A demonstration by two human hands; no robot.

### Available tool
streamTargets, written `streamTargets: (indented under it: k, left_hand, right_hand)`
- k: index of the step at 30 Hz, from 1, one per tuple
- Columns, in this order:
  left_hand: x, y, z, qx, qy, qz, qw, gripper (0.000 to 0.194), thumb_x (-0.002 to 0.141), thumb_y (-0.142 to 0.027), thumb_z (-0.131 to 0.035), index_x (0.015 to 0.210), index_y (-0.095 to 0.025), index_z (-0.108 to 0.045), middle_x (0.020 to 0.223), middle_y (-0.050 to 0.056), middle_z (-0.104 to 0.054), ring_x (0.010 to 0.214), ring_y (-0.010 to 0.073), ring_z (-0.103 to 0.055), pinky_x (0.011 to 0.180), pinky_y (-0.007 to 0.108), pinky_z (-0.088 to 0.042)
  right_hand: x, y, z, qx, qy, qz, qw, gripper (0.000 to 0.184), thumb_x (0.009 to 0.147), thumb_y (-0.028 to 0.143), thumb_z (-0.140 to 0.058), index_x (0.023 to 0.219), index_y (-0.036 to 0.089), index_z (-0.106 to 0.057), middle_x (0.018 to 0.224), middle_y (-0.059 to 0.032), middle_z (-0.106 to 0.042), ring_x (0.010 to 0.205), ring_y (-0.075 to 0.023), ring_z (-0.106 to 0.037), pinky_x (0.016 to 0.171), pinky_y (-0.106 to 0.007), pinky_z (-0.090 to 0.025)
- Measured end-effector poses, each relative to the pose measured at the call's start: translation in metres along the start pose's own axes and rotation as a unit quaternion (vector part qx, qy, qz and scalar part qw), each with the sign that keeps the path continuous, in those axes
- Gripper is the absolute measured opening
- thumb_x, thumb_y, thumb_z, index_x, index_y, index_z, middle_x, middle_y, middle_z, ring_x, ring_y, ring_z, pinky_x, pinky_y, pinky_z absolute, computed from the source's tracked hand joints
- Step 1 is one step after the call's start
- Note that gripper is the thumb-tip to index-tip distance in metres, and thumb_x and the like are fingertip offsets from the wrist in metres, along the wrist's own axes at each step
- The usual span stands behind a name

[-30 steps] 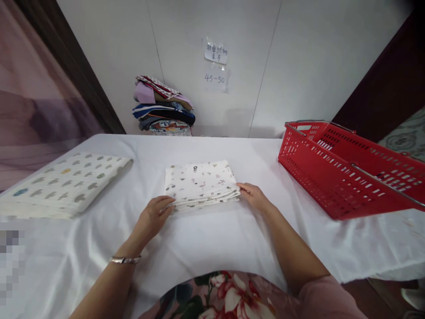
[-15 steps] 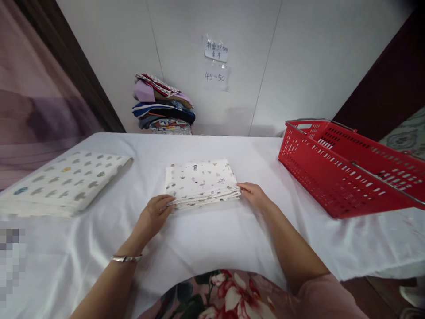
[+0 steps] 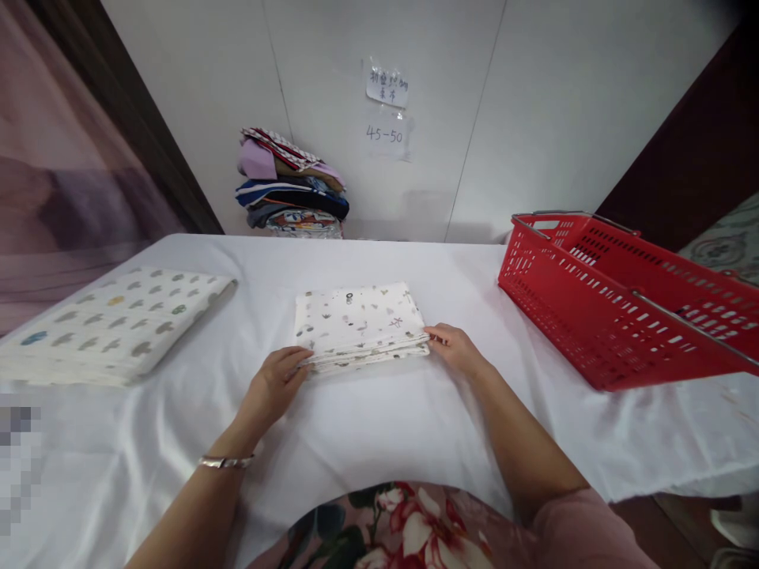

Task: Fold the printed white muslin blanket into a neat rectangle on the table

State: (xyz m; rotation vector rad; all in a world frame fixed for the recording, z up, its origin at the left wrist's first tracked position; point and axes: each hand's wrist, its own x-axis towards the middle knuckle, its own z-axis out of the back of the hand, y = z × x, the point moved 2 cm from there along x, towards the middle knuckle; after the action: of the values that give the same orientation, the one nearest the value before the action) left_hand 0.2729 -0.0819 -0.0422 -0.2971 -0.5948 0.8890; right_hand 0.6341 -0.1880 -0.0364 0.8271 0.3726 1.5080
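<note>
A folded white cloth with small printed motifs (image 3: 357, 322) lies in the middle of the white-covered table (image 3: 379, 427). My left hand (image 3: 273, 385) pinches its near left corner, fingers curled at the edge. My right hand (image 3: 455, 348) grips its near right corner the same way. The cloth lies flat, with several layers showing along its front edge.
A larger folded cloth with grey and coloured spots (image 3: 112, 324) lies at the left. A red plastic basket (image 3: 617, 304) stands tilted at the right. A stack of folded coloured fabrics (image 3: 290, 190) sits against the back wall under two paper notes (image 3: 387, 111).
</note>
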Motion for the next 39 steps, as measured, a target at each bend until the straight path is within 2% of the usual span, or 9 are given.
streamTargets:
  k: [5, 9, 13, 18, 23, 28, 31, 34, 39]
  left_hand:
    - [0.0, -0.001, 0.0, 0.0, -0.008, -0.007, 1.0, 0.033, 0.085, -0.043, -0.046, 0.101, -0.022, -0.064, 0.109, 0.006, -0.061, 0.105, 0.0212, -0.053, 0.087, 0.034, -0.049]
    - [0.0, -0.001, 0.0, -0.004, -0.018, -0.014, 1.0, 0.034, 0.084, -0.044, -0.046, 0.099, -0.021, -0.065, 0.108, 0.006, -0.061, 0.104, 0.0212, -0.054, 0.089, 0.035, -0.048]
    - [0.0, -0.002, 0.001, -0.011, -0.016, -0.009, 1.0, 0.033, 0.084, -0.044, -0.047, 0.1, -0.021, -0.065, 0.108, 0.006, -0.062, 0.103, 0.0211, -0.055, 0.088, 0.035, -0.049]
    - [-0.001, -0.005, 0.004, -0.018, -0.017, 0.008, 1.0, 0.031, 0.083, -0.042, -0.048, 0.096, -0.021, -0.067, 0.108, 0.006, -0.061, 0.102, 0.021, -0.055, 0.085, 0.034, -0.05]
    - [-0.002, -0.002, 0.002, -0.017, -0.026, 0.011, 0.999, 0.028, 0.082, -0.039, -0.05, 0.095, -0.021, -0.067, 0.106, 0.006, -0.061, 0.102, 0.0208, -0.054, 0.087, 0.035, -0.049]
    - [-0.002, -0.001, 0.002, -0.024, -0.025, 0.011, 0.999, 0.028, 0.082, -0.04, -0.05, 0.095, -0.021, -0.067, 0.106, 0.006, -0.061, 0.103, 0.0208, -0.054, 0.086, 0.034, -0.049]
    - [-0.002, -0.002, 0.003, -0.028, -0.017, 0.01, 0.999, 0.029, 0.083, -0.04, -0.049, 0.097, -0.022, -0.066, 0.107, 0.006, -0.061, 0.103, 0.0209, -0.054, 0.086, 0.034, -0.048]
    - [-0.003, -0.001, 0.003, -0.029, -0.011, 0.007, 0.999, 0.029, 0.083, -0.04, -0.049, 0.099, -0.022, -0.065, 0.108, 0.006, -0.061, 0.105, 0.0212, -0.053, 0.088, 0.035, -0.048]
    - [-0.003, 0.0, 0.003, -0.031, -0.003, 0.002, 1.0, 0.031, 0.083, -0.041, -0.05, 0.1, -0.022, -0.066, 0.109, 0.006, -0.06, 0.104, 0.0211, -0.053, 0.088, 0.034, -0.048]
  right_hand:
    - [0.001, 0.004, -0.002, -0.073, 0.013, 0.008, 0.997, 0.032, 0.081, 0.02, -0.051, 0.112, 0.027, -0.061, 0.092, -0.0008, -0.061, 0.072, -0.0125, -0.055, 0.07, -0.025, -0.041]
    - [-0.001, 0.023, 0.007, -0.089, -0.004, 0.031, 0.996, 0.024, 0.086, 0.024, -0.047, 0.105, 0.025, -0.062, 0.088, -0.0013, -0.059, 0.073, -0.0127, -0.054, 0.069, -0.024, -0.04]
    - [-0.007, 0.042, 0.019, -0.095, -0.018, 0.05, 0.994, 0.025, 0.087, 0.023, -0.045, 0.107, 0.023, -0.059, 0.088, -0.0026, -0.058, 0.077, -0.0137, -0.054, 0.069, -0.024, -0.038]
    - [-0.01, 0.031, 0.012, -0.139, 0.091, -0.004, 0.986, 0.025, 0.082, 0.018, -0.049, 0.101, 0.025, -0.063, 0.087, -0.0003, -0.06, 0.077, -0.0135, -0.055, 0.067, -0.023, -0.037]
    - [-0.012, 0.025, 0.008, -0.156, 0.112, -0.03, 0.981, 0.028, 0.081, 0.019, -0.048, 0.104, 0.026, -0.063, 0.09, -0.0005, -0.062, 0.079, -0.014, -0.056, 0.069, -0.023, -0.037]
    - [-0.015, 0.029, 0.005, -0.177, 0.147, -0.045, 0.972, 0.045, 0.076, 0.024, -0.055, 0.121, 0.024, -0.053, 0.107, -0.0033, -0.061, 0.089, -0.0177, -0.056, 0.076, -0.026, -0.039]
    - [-0.014, 0.029, -0.001, -0.2, 0.139, -0.053, 0.968, 0.045, 0.077, 0.03, -0.055, 0.121, 0.023, -0.052, 0.114, -0.0054, -0.059, 0.097, -0.0207, -0.055, 0.079, -0.029, -0.039]
    - [-0.013, 0.027, -0.005, -0.214, 0.118, -0.054, 0.968, 0.039, 0.08, 0.027, -0.051, 0.119, 0.023, -0.052, 0.116, -0.0052, -0.059, 0.098, -0.0208, -0.056, 0.078, -0.029, -0.04]
    - [-0.012, 0.025, 0.001, -0.204, 0.082, -0.032, 0.975, 0.031, 0.085, 0.024, -0.044, 0.115, 0.026, -0.054, 0.114, -0.0018, -0.062, 0.096, -0.0182, -0.058, 0.077, -0.028, -0.041]
